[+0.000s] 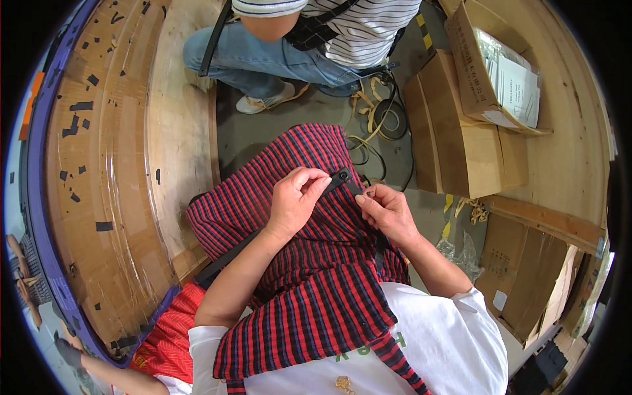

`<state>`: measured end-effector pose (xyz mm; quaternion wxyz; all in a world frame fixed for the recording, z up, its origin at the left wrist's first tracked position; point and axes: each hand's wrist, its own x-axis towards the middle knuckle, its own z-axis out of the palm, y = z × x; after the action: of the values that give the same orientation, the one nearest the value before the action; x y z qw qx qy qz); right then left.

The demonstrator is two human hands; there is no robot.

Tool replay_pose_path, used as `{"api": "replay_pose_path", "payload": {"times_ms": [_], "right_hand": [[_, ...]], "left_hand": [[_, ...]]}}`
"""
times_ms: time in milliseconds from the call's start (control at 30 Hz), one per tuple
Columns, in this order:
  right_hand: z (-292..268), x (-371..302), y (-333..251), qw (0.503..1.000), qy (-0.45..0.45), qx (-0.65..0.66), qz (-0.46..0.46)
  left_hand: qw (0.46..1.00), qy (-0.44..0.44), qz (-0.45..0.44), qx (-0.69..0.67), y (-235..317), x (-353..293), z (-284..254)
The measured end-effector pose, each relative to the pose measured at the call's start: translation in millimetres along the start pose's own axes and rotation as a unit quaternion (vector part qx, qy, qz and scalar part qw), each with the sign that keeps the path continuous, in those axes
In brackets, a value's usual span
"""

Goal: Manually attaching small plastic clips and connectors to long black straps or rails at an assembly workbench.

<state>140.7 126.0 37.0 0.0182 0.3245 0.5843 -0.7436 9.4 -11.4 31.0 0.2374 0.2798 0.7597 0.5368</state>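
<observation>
A long black strip (227, 260) runs from the lower left across my lap, over the striped red and black apron (289, 155). My left hand (294, 201) pinches it near its end, which carries a round, ring-like black fitting (342, 175). Close beside that end, my right hand (388, 209) grips a small flat black piece (354, 187) between thumb and fingers. Whether this piece joins the strip is hard to make out. Both hands are held above my knees, a short gap between them.
Cardboard with scattered black tape scraps (81, 105) covers the left worktop. Ahead, a person in jeans (283, 59) sits near loose straps and a black coil (390, 120) on the floor. Cardboard boxes (490, 155) are stacked at right, below an open carton (471, 66) of papers.
</observation>
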Motion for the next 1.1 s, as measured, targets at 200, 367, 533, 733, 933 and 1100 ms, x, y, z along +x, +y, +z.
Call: {"api": "replay_pose_path", "payload": {"times_ms": [200,367,533,733,933,1100], "right_hand": [[2,6,-4,0.999,0.006,-0.034,-0.01],[2,11,-4,0.999,0.007,-0.043,-0.026],[1,15,2,0.997,0.012,-0.048,-0.063],[2,16,4,0.995,0.017,-0.057,-0.08],[5,20,2,0.99,0.042,-0.096,-0.09],[6,23,8,0.992,0.046,-0.077,-0.087]], "left_hand": [[0.991,-0.09,-0.077,-0.061,5,13,-1],[0.987,-0.124,-0.081,-0.06,7,24,-1],[0.992,-0.119,-0.046,0.0,9,29,0],[0.993,-0.086,0.008,0.075,3,25,4],[0.993,-0.076,0.019,0.088,-2,31,5],[0.987,-0.124,-0.033,0.098,-3,37,2]]}}
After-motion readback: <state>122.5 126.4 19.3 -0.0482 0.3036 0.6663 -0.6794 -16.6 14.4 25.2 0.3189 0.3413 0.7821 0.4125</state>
